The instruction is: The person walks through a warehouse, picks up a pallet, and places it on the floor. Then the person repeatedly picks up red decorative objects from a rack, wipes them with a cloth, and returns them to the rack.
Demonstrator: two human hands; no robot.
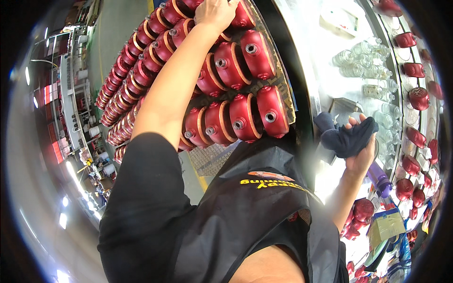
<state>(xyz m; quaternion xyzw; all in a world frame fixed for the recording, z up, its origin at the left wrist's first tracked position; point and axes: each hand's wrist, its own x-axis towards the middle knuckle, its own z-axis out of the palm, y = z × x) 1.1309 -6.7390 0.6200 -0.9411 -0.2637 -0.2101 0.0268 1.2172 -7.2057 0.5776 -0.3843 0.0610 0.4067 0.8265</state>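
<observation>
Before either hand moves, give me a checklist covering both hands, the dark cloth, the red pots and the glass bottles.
1. Dark cloth held: ok, bunched in the right hand.
2. Left hand fully in view: not ok, cut off by the top edge.
3. Left hand's grip on a pot: cannot tell.
4. Red pots lined up: ok, in rows.
5. Right hand clear of glass bottles: cannot tell, some look close.

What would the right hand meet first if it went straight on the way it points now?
Probably the clear glassware, beyond the dark cloth that the right hand holds; depth is unclear from this view, so it might pass above.
</observation>
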